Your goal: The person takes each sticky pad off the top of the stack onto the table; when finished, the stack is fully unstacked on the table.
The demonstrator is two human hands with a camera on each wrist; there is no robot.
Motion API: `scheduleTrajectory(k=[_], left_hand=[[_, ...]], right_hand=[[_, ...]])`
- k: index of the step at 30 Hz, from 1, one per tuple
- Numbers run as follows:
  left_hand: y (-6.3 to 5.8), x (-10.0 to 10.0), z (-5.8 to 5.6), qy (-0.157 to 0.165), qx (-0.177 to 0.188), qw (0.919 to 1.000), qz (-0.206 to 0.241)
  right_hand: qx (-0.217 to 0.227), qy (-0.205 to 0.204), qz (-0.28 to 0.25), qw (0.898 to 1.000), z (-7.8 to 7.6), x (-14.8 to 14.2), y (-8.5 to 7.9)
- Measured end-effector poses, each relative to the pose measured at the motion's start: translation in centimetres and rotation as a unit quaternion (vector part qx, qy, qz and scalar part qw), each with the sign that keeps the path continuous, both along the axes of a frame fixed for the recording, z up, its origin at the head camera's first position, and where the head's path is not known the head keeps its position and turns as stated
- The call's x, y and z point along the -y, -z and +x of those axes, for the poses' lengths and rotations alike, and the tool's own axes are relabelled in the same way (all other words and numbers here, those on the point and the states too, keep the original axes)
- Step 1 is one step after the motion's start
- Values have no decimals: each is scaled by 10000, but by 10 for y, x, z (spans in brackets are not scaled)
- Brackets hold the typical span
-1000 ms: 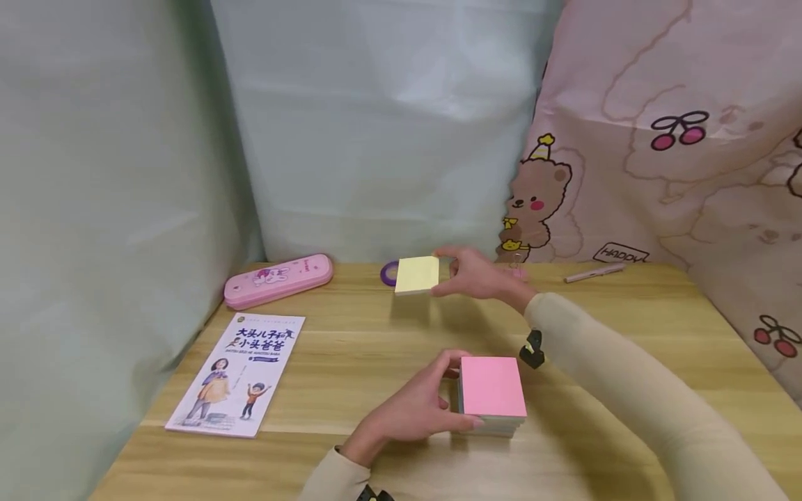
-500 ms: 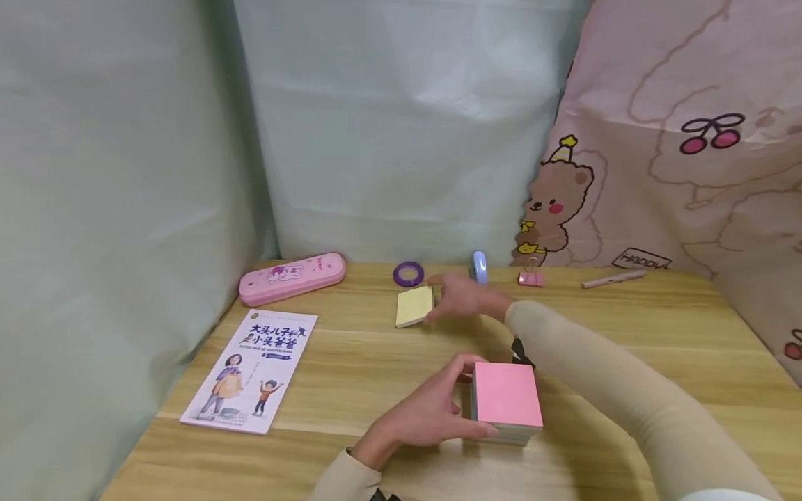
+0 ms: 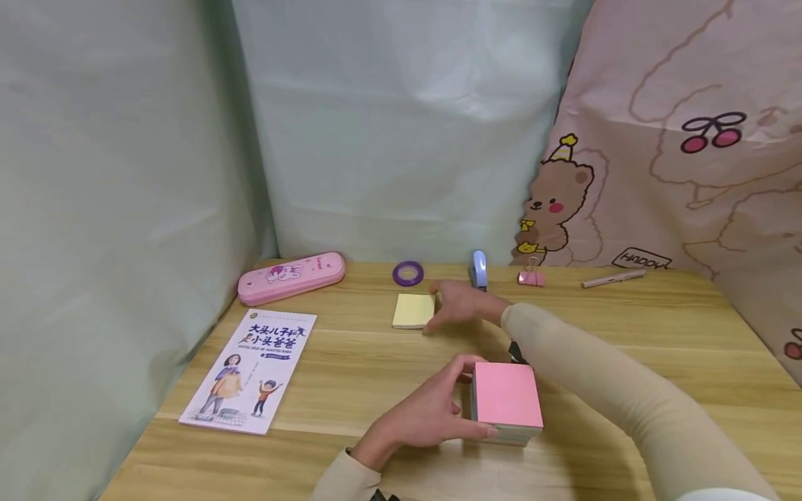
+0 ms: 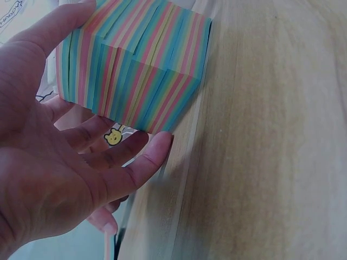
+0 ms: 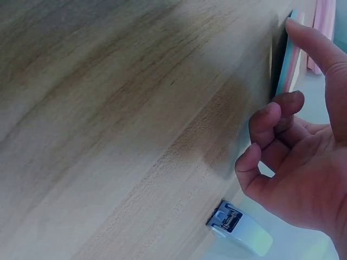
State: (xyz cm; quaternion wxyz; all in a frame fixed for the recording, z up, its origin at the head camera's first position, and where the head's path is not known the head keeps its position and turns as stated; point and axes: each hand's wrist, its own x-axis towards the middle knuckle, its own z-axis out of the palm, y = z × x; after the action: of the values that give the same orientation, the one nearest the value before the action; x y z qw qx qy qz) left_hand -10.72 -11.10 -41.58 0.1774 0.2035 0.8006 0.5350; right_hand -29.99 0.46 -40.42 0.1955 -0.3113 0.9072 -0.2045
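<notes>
Sticky notes in a thick stack [image 3: 507, 395], pink on top, stand near the front middle of the wooden table. My left hand [image 3: 426, 410] grips this stack from its left side, thumb along the near face and fingers at the far one. Striped pink, yellow and blue-green sides of the stack show in the left wrist view. Farther back, my right hand [image 3: 460, 303] pinches a thin sticky note pad [image 3: 413, 311] with a yellow top at its right edge, between thumb and a finger. That pad lies low at the tabletop, just in front of a purple tape roll [image 3: 409, 273].
A blue stapler [image 3: 479, 270], a pink binder clip [image 3: 531, 278] and a pink pen [image 3: 612, 279] line the back edge. On the left are a pink pencil case [image 3: 292, 278] and a picture booklet [image 3: 248, 372]. Fabric walls border the table [image 3: 351, 390].
My right hand has lowered the yellow-topped pad toward me and then straightened it, uncovering the tape roll and stapler. The left hand keeps its hold; the head view has shifted slightly.
</notes>
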Motion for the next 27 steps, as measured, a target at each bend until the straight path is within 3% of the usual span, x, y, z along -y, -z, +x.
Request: scheduleTrajectory(k=[16,19,23,27], left_hand=[[-2,-3,1,44,-5,10000,37],[-1,-5,2,23,-32,10000,27],[0,-4,3,-23,30,10000,14],[1,-1,2,-65,-1,10000,38]], right_hand=[[-126,-169,87,9997,1,-4,4],[20,-133,36,9999,2,-7,2],[198,-47,-43,9998,2,-13,-6],[47,1,-122,9999,-3,-23,-24]])
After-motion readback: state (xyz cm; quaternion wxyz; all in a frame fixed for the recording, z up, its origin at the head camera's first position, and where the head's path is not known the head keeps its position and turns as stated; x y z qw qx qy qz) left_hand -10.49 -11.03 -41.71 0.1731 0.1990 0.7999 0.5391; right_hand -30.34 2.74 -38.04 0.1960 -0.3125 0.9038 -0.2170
